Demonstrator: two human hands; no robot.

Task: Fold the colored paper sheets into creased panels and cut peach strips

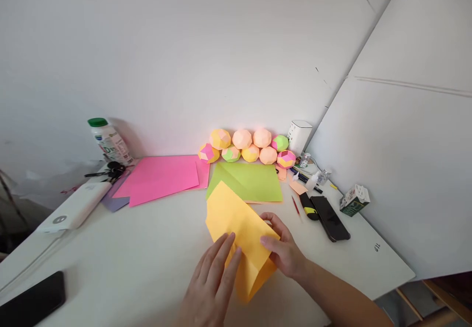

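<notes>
A sheet of yellow-orange paper (236,214) is raised at a slant above the desk, folded over at its lower end. My right hand (285,248) pinches its right corner, thumb on the face and fingers behind. My left hand (212,280) lies against the lower left of the paper with its fingers stretched out and somewhat apart. Behind the raised sheet lies green paper (250,179), partly covered by it.
Several faceted paper balls (242,140) are stacked along the wall. Pink paper sheets (165,177) lie left of centre. A black phone (330,219), a cutter (309,206), small glue bottles (312,181) and a box (354,200) occupy the right. A white device (75,206) and bottle (110,140) stand left.
</notes>
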